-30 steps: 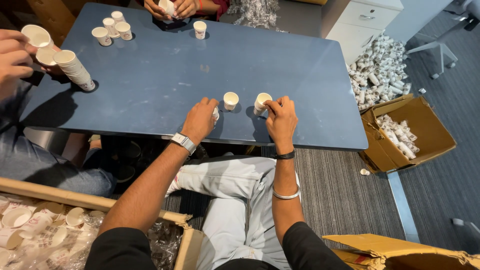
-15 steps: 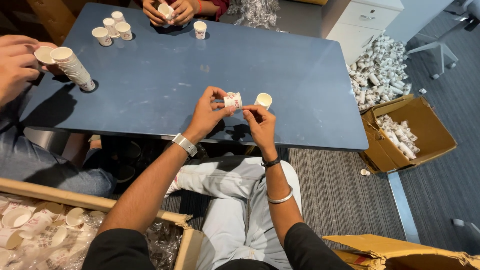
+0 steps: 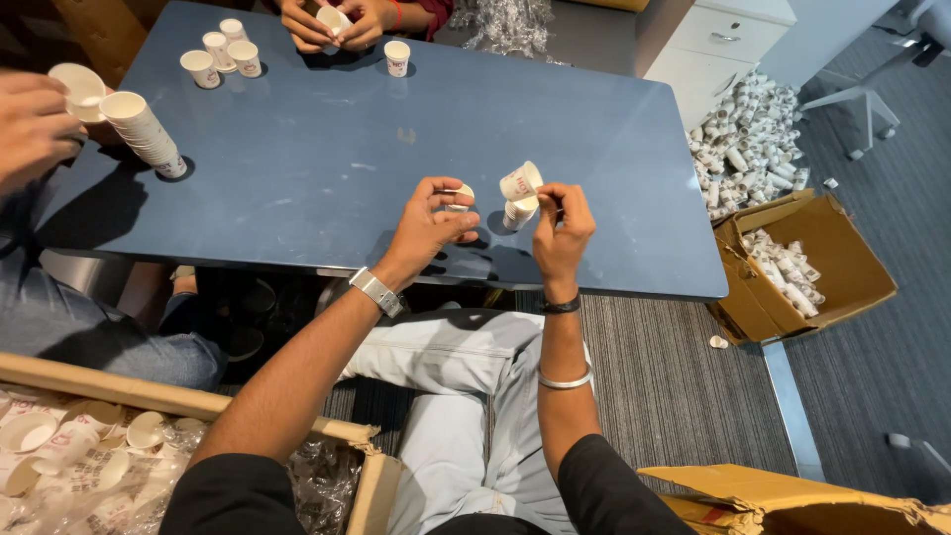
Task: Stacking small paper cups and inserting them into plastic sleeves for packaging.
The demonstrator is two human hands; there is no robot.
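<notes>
My left hand (image 3: 428, 226) hovers over the near edge of the blue table (image 3: 327, 188) and pinches a small white paper cup (image 3: 460, 194) between thumb and fingers. Just to the right, my right hand (image 3: 561, 230) holds a second white paper cup (image 3: 521, 180) tilted on its side by the rim. Directly under that one, a third cup (image 3: 516, 212) stands on the table. The two hands are a short gap apart.
At the left a person's hands (image 3: 35, 124) hold a cup by a leaning stack of cups (image 3: 147, 134). Another person's hands (image 3: 335, 20) work at the far edge near loose cups (image 3: 220, 54). Open cardboard boxes (image 3: 804, 260) of cups and a floor pile (image 3: 743, 139) lie to the right.
My hands lifted off the table beside two standing cups, came together on one cup, then drew apart. Each hand now holds a cup, and the right one is tilted.
</notes>
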